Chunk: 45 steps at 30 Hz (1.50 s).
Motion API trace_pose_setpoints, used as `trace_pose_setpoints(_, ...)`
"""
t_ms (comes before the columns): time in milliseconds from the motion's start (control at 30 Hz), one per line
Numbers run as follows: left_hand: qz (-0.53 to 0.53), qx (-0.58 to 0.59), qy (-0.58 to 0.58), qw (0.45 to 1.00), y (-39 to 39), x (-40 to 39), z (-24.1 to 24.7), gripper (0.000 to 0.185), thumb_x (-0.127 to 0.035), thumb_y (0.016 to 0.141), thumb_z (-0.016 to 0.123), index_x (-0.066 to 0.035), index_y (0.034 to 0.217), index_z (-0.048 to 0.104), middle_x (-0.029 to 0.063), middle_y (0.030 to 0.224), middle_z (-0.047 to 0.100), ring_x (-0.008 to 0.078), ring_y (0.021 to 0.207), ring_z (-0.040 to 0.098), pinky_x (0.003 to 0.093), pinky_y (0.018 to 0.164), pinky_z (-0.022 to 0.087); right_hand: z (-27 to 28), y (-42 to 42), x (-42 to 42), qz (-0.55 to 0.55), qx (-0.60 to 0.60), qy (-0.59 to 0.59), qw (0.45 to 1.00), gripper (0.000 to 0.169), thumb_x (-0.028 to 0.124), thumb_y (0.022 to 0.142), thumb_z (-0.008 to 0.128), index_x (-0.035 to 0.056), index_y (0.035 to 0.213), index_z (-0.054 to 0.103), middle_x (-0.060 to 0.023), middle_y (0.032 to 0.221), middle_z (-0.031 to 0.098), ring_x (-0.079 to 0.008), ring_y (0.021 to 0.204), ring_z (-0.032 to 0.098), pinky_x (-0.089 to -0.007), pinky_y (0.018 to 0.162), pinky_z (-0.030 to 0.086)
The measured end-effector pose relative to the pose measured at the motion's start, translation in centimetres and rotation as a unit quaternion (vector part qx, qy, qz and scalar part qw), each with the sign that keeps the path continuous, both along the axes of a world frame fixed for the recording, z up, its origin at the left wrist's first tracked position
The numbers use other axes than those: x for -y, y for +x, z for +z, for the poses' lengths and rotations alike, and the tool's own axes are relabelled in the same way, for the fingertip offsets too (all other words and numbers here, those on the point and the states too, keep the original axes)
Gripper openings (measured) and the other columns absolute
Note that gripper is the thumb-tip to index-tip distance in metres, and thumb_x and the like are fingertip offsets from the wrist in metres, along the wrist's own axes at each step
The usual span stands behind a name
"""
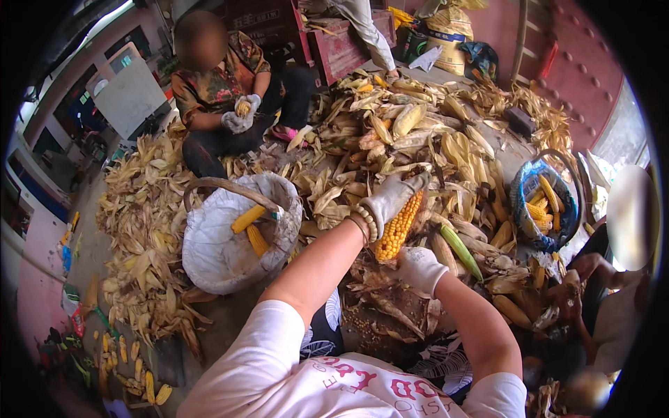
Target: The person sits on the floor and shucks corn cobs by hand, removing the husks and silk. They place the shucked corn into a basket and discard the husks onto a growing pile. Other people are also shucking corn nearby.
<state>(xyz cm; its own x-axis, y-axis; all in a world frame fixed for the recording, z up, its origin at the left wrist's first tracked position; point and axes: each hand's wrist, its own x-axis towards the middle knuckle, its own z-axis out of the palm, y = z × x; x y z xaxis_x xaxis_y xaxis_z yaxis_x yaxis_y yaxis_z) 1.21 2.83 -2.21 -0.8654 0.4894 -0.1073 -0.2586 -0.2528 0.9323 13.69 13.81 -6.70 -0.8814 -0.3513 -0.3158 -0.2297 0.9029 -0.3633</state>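
Between my gloved hands a yellow corn cob (400, 227) is held at a slant, its kernels bare along the side facing me. My left hand (394, 196), in a pale work glove with a beaded bracelet at the wrist, grips the cob's far end from the left. My right hand (419, 269), also gloved, closes around its near end; the fingertips are partly hidden. Beyond the cob rises a heap of corn ears in dry husks (413, 120). To my left stands a white-lined basket (209, 256) with two husked cobs (248, 218) inside.
A blue-lined basket (522, 177) of husked cobs stands right. Stripped husks (141, 209) are piled left, near several loose cobs (149, 386). A seated co-worker (225, 89) holds a cob; another person's arm (373, 36) reaches into the heap. More people sit at right. A green-husked ear (462, 253) lies nearby.
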Motion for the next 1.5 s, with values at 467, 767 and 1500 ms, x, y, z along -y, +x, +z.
trace_pose_setpoints(467,0.145,0.190,0.254,0.937,-1.9,3.4,-0.6,0.064,-0.060,0.092,0.037,-0.007,0.125,0.050,0.0109,0.116,0.059,0.0252,0.104,0.058,0.0419,0.091,0.047,3.6,1.8,-3.2,-0.072,-0.232,-0.264,0.934,0.029,0.016,0.082,0.064,0.0026,0.106,0.054,-0.0117,0.081,0.062,-0.0237,0.072,0.060,-0.0323,0.065,0.051)
trace_pose_setpoints(767,0.308,0.184,0.322,0.876,-8.1,9.3,-5.8,0.064,-0.067,0.087,0.037,-0.008,0.105,0.053,0.0096,0.097,0.061,0.0290,0.087,0.061,0.0500,0.078,0.051,7.6,12.1,-11.6,-0.192,-0.117,0.129,0.966,0.030,0.028,0.083,0.063,0.0052,0.100,0.056,-0.0130,0.089,0.065,-0.0262,0.084,0.065,-0.0407,0.076,0.053)
trace_pose_setpoints(1500,0.056,0.103,0.341,0.933,1.0,-1.1,1.5,0.085,-0.075,0.085,0.029,-0.001,0.119,0.053,0.0163,0.106,0.062,0.0300,0.098,0.061,0.0473,0.089,0.049,5.6,0.3,-3.2,-0.297,-0.103,-0.557,0.769,0.046,0.038,0.094,0.054,0.0019,0.122,0.051,-0.0059,0.101,0.061,-0.0100,0.092,0.058,-0.0221,0.072,0.050)
